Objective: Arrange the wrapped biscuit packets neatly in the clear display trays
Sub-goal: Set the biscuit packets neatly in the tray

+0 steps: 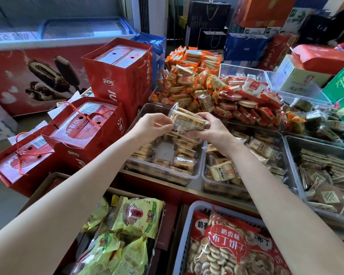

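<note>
Above tray, fingers hide packet ends

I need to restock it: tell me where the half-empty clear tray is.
In the head view it is the left front clear tray at centre, directly under both hands, beside the fuller tray on its right and the red gift boxes on its left.

Bright even light; wide-angle bending, blurred edges.

I see a counter with a metal edge; clear trays of biscuit packets sit side by side on it, heaps of orange packets behind.
</note>
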Available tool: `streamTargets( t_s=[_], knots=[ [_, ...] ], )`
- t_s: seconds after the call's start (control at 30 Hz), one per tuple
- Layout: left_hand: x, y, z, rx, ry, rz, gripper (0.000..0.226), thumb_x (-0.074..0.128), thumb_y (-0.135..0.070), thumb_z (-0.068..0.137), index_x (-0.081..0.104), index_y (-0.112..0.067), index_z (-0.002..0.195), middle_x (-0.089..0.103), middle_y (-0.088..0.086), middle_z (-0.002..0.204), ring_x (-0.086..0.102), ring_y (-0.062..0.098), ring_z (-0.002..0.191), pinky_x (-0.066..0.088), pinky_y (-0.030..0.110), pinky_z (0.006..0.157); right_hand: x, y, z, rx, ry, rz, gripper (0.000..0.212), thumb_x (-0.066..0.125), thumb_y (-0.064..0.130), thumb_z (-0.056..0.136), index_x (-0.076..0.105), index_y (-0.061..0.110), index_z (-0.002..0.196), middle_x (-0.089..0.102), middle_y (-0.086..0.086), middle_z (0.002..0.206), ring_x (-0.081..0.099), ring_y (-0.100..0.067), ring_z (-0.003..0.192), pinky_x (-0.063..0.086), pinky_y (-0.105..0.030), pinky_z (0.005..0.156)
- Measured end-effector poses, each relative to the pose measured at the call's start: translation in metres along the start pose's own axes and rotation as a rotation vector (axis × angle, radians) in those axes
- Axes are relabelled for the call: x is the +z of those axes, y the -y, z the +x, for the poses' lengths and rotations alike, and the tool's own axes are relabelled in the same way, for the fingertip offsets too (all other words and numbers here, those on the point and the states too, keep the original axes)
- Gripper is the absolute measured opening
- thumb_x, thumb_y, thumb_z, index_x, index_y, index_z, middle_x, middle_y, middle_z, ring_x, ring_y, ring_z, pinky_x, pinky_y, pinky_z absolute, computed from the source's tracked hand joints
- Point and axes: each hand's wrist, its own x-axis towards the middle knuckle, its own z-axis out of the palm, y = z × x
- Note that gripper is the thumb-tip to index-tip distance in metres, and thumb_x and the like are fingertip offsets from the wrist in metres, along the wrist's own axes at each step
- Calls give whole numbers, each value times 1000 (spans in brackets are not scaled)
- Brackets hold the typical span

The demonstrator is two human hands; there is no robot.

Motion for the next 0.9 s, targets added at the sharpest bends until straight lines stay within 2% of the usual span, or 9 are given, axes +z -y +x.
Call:
streamTargets(
  t_s=[0.1, 0.17, 0.27, 0.37, 0.43, 0.53, 0.63, 0.8, 0.9],
  knots=[
    [1, 0, -1, -90, 42, -139, 7, 66, -16, 87, 68, -14, 92, 66, -4, 78, 63, 4, 69, 52, 12, 68, 2, -1, -1, -1, -14, 25, 61, 85, 22, 65, 51, 23, 116, 64, -4, 112, 61, -18, 103, 51, -28, 79],
    [-4, 1, -2, -91, 70, -164, 5, 70, -15, 83, 70, -18, 87, 68, -5, 77, 63, 1, 68, 52, 15, 72, 0, -2, -1, 13, 12, 82, 57, 84, 20, 65, 52, 23, 113, 66, -6, 110, 63, -20, 103, 54, -31, 81],
    [-9, 0, -3, -74, 80, -169, 7, 73, -14, 79, 72, -16, 86, 70, -4, 78, 64, 5, 73, 52, 20, 79, -5, -2, -2, 59, 62, 219, 65, 82, 22, 59, 52, 19, 116, 65, -11, 116, 62, -25, 110, 52, -40, 94],
    [-6, -5, -2, -54, 58, -83, 10, 72, -9, 79, 72, -3, 88, 72, 9, 81, 68, 14, 73, 56, 21, 76, -5, -2, -2, 75, 77, 220, 63, 81, 21, 60, 52, 18, 115, 64, -12, 117, 61, -26, 112, 50, -40, 97],
    [-5, -7, 0, -25, 20, 16, 6, 73, -8, 79, 71, -5, 84, 73, 11, 78, 70, 18, 72, 57, 24, 73, -4, -1, -1, 77, 76, 217, 60, 80, 20, 62, 51, 19, 115, 64, -13, 118, 60, -26, 113, 50, -39, 96],
    [-5, -6, 2, -22, -57, 101, 5, 72, -8, 79, 67, -10, 76, 72, 7, 70, 67, 9, 59, 56, 21, 63, -4, 0, -1, 70, 77, 204, 63, 81, 25, 57, 52, 21, 113, 64, -13, 118, 60, -27, 113, 50, -43, 95],
    [-5, -4, 3, -93, -77, -15, 6, 69, -7, 83, 65, -7, 78, 72, 9, 74, 64, 3, 53, 55, 17, 60, -3, 0, -1, 76, 79, 236, 58, 80, 21, 63, 50, 21, 113, 63, -12, 118, 61, -25, 111, 52, -38, 92],
    [-9, -5, 5, -61, -6, 105, 8, 71, -19, 83, 69, -13, 89, 71, 2, 83, 64, 9, 73, 52, 23, 73, 0, -4, -2, 59, 66, 134, 64, 82, 19, 63, 49, 17, 118, 64, -10, 114, 62, -22, 105, 51, -26, 74],
    [-9, -10, 10, -28, -50, -56, 10, 72, -21, 82, 69, -19, 91, 68, 0, 84, 60, 9, 76, 51, 29, 80, -1, 0, -2, 30, 74, 34, 64, 81, 16, 69, 48, 15, 124, 62, -7, 114, 61, -17, 102, 51, -21, 72]
  ],
)
